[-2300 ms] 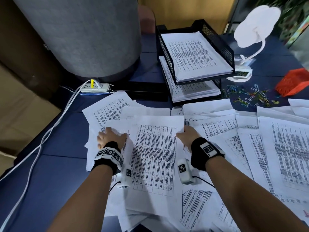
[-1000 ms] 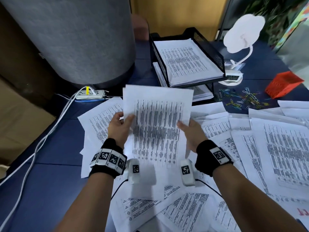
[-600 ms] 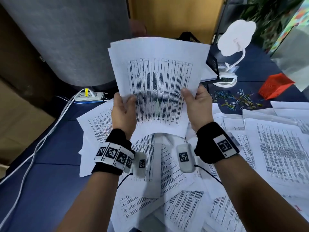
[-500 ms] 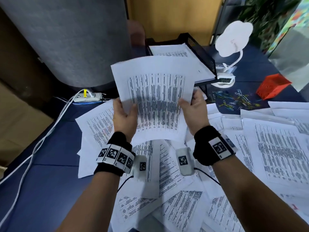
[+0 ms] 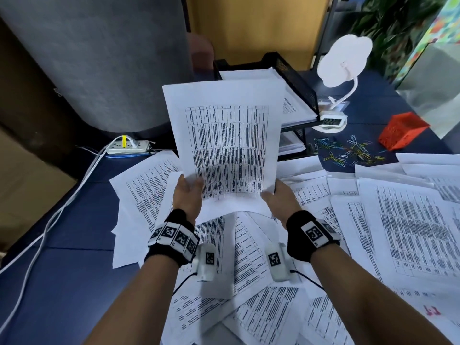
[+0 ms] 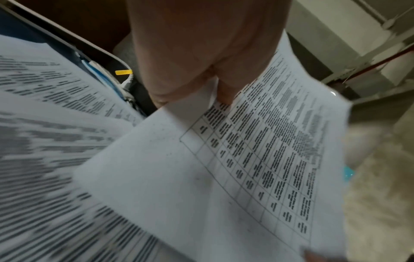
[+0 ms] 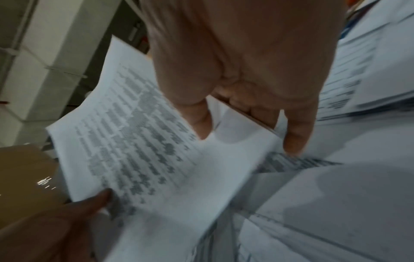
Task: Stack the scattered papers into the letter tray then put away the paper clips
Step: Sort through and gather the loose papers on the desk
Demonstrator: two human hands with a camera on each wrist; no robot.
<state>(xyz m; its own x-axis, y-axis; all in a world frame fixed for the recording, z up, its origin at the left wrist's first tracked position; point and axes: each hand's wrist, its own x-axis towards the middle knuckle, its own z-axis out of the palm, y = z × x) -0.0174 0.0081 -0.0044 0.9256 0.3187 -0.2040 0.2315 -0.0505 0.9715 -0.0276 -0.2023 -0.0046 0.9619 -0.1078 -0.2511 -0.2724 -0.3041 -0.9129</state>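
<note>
Left hand [image 5: 187,195] pinches paper sheaf [image 5: 226,145] | right hand [image 5: 280,202] grips same sheaf

My left hand [image 5: 186,195] and right hand [image 5: 279,199] grip the lower corners of a sheaf of printed sheets [image 5: 225,145], raised upright in front of the black letter tray [image 5: 297,80]. Loose papers [image 5: 403,232] lie spread below the tray. Coloured paper clips [image 5: 346,151] lie right of the tray, an orange box [image 5: 402,130] beyond them.
</note>
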